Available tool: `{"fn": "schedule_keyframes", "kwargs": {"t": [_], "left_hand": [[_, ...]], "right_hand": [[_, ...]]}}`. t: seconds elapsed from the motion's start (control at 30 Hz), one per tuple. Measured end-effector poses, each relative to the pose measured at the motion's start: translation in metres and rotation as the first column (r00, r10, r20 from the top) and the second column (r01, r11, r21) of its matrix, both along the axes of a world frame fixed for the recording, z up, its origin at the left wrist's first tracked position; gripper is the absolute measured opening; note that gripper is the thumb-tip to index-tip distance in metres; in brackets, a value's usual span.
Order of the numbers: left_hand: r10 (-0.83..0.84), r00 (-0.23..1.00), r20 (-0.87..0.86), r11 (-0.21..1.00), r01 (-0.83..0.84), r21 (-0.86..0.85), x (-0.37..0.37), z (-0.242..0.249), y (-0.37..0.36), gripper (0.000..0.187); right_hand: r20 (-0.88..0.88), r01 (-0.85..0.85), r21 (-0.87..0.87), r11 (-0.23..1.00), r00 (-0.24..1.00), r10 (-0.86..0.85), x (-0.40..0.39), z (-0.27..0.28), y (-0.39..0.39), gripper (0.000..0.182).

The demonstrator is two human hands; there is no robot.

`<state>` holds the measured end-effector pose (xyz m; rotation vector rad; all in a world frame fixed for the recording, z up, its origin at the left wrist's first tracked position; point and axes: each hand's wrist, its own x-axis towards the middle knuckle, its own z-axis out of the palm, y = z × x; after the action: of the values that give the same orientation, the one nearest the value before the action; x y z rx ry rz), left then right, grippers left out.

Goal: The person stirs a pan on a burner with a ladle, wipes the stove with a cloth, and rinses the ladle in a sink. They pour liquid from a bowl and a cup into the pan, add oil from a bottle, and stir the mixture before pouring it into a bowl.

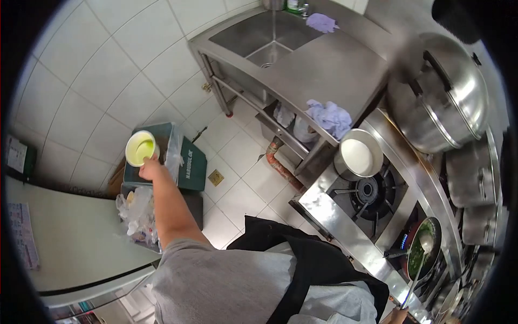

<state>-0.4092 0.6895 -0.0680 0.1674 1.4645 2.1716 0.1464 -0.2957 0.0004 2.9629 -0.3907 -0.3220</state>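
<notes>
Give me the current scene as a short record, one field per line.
Left hand: holds pale round bowl with yellow-green contents
Below bowl: green plastic bin
Right hand: on long-handled metal ladle, partly out of frame
Ladle head: in dark round pan of green food
Steel pot: white contents, beside black burner

Head-high view, facing steeply down.

This is looking like a working kitchen: a steel sink (272,51) is filling one end of a metal counter (337,67), a pan (423,248) is sitting on the gas stove (368,188), and big pots (442,97) are lining the stove's back edge.
</notes>
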Motion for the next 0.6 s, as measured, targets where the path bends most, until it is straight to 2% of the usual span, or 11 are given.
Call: {"fn": "schedule_keyframes", "kwargs": {"t": [0.07, 0.2, 0.27, 0.33, 0.4, 0.43, 0.53, 0.6], "left_hand": [[0.108, 0.994, -0.002, 0.991, -0.108, 0.074, -0.024, 0.023, -0.039, 0.025], [0.1, 0.991, -0.088, 0.995, -0.102, -0.015, -0.109, 0.009, -0.051, 0.017], [-0.03, 0.999, 0.015, 0.999, 0.03, 0.017, -0.141, -0.006, -0.036, 0.019], [-0.338, 0.936, 0.101, 0.941, 0.337, 0.029, -0.169, -0.018, -0.017, 0.029], [-0.373, 0.906, 0.202, 0.913, 0.396, -0.092, -0.11, 0.021, -0.028, 0.037], [-0.42, 0.881, 0.217, 0.889, 0.448, -0.099, -0.091, 0.013, -0.025, 0.037], [-0.674, 0.73, 0.114, 0.679, 0.673, -0.292, -0.034, -0.033, -0.009, 0.026], [-0.853, 0.5, 0.149, 0.471, 0.86, -0.196, 0.048, -0.059, -0.014, 0.018]], "right_hand": [[0.006, 0.011, -0.025, 1.0, 1.0, -0.011, 0.007, -0.006, -0.004, 0.086], [0.013, -0.001, -0.051, 0.999, 1.0, 0.002, 0.017, -0.006, 0.0, 0.085], [0.027, 0.007, -0.054, 0.999, 1.0, -0.005, 0.018, -0.006, -0.004, 0.085], [0.05, 0.018, -0.056, 0.998, 0.999, -0.015, 0.017, -0.005, -0.01, 0.085], [0.084, 0.016, -0.07, 0.997, 0.996, -0.01, 0.02, -0.015, -0.038, 0.085], [0.112, 0.004, -0.078, 0.997, 0.994, 0.005, 0.023, -0.023, -0.049, 0.085], [0.248, -0.076, -0.119, 0.99, 0.963, 0.104, 0.036, -0.062, -0.082, 0.084], [0.175, 0.162, -0.147, 0.976, 0.975, -0.136, -0.006, 0.006, 0.016, 0.074]]}}
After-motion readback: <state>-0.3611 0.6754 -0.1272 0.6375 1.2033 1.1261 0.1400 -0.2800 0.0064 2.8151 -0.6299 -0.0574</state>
